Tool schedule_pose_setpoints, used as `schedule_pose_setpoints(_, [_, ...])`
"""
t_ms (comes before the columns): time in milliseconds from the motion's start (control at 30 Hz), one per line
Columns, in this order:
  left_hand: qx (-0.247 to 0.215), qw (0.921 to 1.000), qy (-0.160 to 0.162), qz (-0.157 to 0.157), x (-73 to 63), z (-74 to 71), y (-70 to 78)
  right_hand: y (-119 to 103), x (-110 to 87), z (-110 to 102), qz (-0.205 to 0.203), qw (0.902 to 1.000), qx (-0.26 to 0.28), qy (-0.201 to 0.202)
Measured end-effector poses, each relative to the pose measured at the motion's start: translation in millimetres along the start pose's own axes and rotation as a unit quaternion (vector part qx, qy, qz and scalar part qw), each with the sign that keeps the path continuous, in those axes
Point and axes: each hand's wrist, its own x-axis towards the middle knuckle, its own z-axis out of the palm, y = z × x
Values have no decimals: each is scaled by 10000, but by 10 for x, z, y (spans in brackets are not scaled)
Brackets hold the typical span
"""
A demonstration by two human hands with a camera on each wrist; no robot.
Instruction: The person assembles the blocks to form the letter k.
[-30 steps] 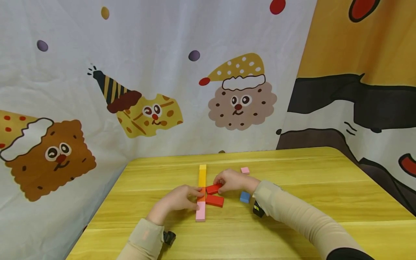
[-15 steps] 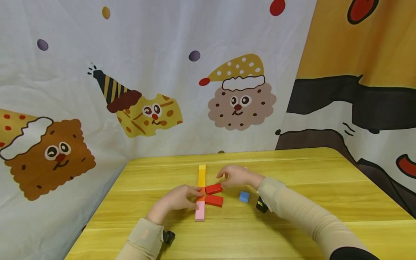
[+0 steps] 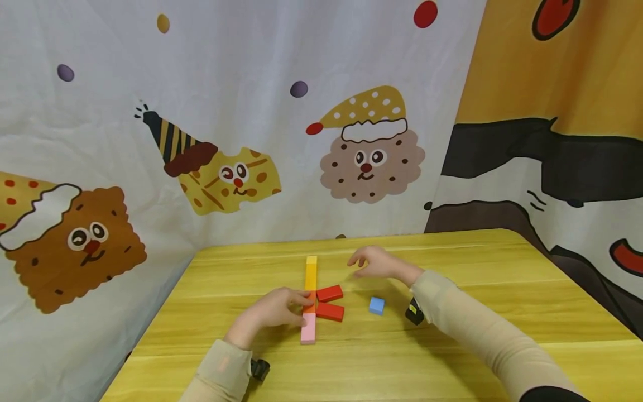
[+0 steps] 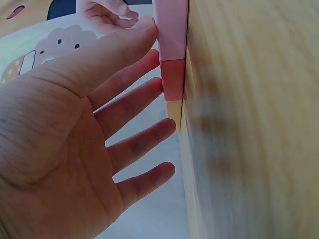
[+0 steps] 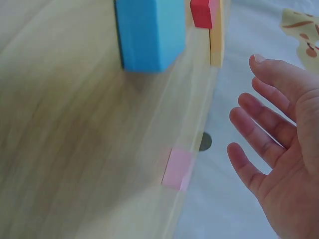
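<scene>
A straight row lies on the table: a pink block (image 3: 308, 330), an orange block (image 3: 313, 295) and a yellow block (image 3: 311, 276), with a lighter yellow end. My left hand (image 3: 273, 307) rests against its left side; in the left wrist view the fingers are loosely extended, thumb at the pink block (image 4: 171, 30). Two red blocks, an upper red block (image 3: 329, 293) and a lower red block (image 3: 330, 312), fan out from the row's right side. My right hand (image 3: 380, 262) hovers above the table beyond them, holding nothing, its fingers relaxed.
A blue block (image 3: 377, 305) stands right of the red blocks. A small pink block (image 5: 178, 168) shows in the right wrist view, hidden behind the right hand in the head view. A patterned curtain (image 3: 281, 223) hangs behind the wooden table (image 3: 377, 368).
My right hand has let go of the upper red block and moved away to the right and back, rising off the table. The left hand has stayed at the row.
</scene>
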Motion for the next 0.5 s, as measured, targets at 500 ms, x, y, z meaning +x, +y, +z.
schedule_pose_setpoints(500, [-22,10000,15,-13,0,6,14,345,-138,-109,899,9933,587,431])
